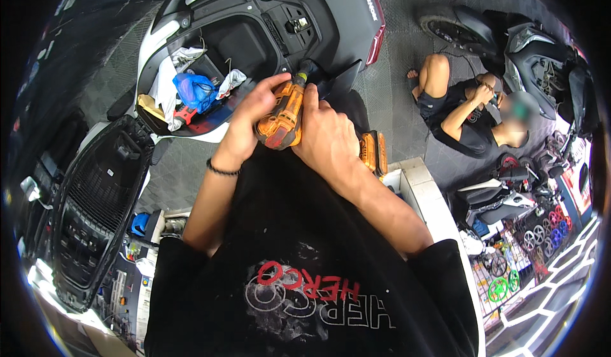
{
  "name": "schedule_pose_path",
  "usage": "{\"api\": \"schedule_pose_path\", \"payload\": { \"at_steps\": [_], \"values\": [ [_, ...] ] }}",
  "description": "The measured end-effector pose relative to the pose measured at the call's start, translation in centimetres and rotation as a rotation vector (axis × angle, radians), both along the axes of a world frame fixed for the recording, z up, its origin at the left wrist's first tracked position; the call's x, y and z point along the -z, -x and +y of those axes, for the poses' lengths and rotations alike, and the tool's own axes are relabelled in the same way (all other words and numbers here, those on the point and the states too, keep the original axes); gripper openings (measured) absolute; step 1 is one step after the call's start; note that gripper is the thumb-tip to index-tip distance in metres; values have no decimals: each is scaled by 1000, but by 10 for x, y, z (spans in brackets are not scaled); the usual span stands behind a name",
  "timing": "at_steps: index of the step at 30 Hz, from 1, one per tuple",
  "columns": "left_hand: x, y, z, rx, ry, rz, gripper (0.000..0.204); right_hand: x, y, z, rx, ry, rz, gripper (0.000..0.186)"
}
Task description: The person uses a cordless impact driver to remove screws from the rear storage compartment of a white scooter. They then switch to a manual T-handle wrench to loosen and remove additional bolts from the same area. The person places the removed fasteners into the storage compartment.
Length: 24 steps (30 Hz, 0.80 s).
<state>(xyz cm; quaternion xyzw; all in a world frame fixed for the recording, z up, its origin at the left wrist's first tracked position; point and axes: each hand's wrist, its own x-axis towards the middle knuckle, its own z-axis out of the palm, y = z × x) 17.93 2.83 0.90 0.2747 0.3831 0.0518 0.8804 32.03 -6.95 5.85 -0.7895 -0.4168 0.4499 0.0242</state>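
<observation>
An orange cordless drill (282, 116) is in my hands, its nose pointing away from me at the scooter's rear side. My right hand (326, 134) wraps its handle, with the index finger stretched along the body and the orange battery (373, 153) showing beyond the wrist. Against the drill's left side lies my left hand (249, 112), its fingers reaching forward near the chuck (300, 77). The tip meets the dark panel beside the scooter's storage well (245, 45); the exact contact point is too small to make out.
Blue and white plastic bags (196, 93) lie in the scooter's front compartment. The removed-looking black seat (95, 204) stands at left. A person (468, 109) sits on the floor at right beside another motorcycle (541, 58). A white counter edge (439, 204) is near my right elbow.
</observation>
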Motion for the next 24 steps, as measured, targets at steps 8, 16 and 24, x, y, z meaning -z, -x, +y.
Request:
{"api": "schedule_pose_path", "payload": {
  "at_steps": [8, 16, 24],
  "values": [
    [86, 2, -12, -263, 710, -66, 40, 7, -2, 0, -61, -101, 35, 74],
    [14, -2, -9, -225, 266, -37, 20, -38, 14, -15, -133, -322, 211, 82],
    [-48, 184, -143, -408, -1381, 473, 40, -20, 27, -77, -433, -218, 891, 80]
  ]
}}
